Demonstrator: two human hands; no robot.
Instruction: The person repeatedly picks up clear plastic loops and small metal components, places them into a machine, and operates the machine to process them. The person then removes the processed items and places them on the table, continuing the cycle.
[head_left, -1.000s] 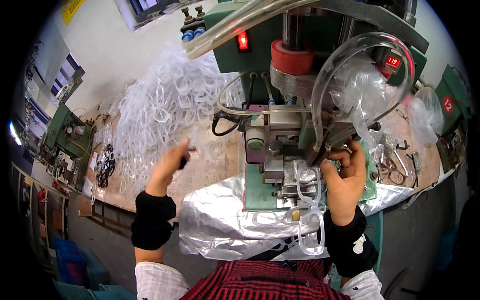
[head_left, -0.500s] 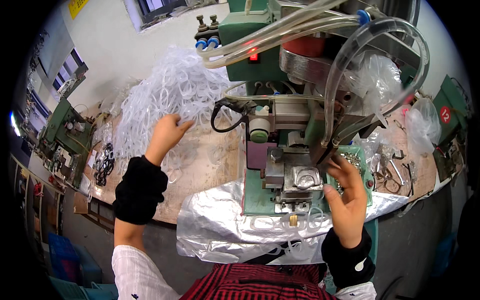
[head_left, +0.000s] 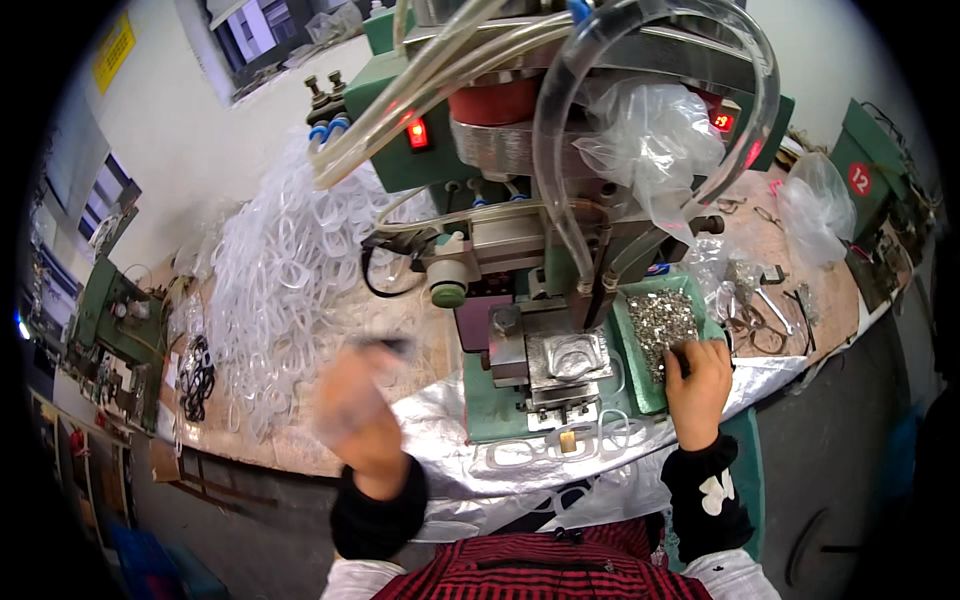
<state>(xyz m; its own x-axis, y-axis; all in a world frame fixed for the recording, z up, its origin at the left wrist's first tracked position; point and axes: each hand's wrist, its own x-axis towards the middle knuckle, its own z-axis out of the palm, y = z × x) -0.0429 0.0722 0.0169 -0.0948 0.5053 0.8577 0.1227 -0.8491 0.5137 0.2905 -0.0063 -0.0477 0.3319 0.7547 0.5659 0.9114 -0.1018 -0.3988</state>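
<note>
My left hand (head_left: 358, 405) is smeared by motion above the left part of the table, in front of a big pile of clear plastic loops (head_left: 290, 270). A dark blur shows at its fingertips; whether the hand holds anything cannot be made out. My right hand (head_left: 700, 385) reaches over the near end of a green tray (head_left: 644, 398), fingers curled together at the small shiny metal pieces (head_left: 660, 320) in it. What sits between those fingertips is hidden. Between the hands stands a green press (head_left: 380, 80) with a metal fixture (head_left: 570, 358) holding a moulded shape.
Silver sheeting (head_left: 430, 415) covers the table's front edge, with clear plastic frames (head_left: 510, 454) and a small brass-coloured block (head_left: 568, 441) there. Clear hoses (head_left: 550, 110) arch over the press. A wrench (head_left: 775, 312) and a plastic bag (head_left: 815, 210) lie to the right.
My left hand has come back from the pile, nearer to me and rightward. My right hand has left the press fixture's side and moved to the tray of metal pieces. The view has shifted.
</note>
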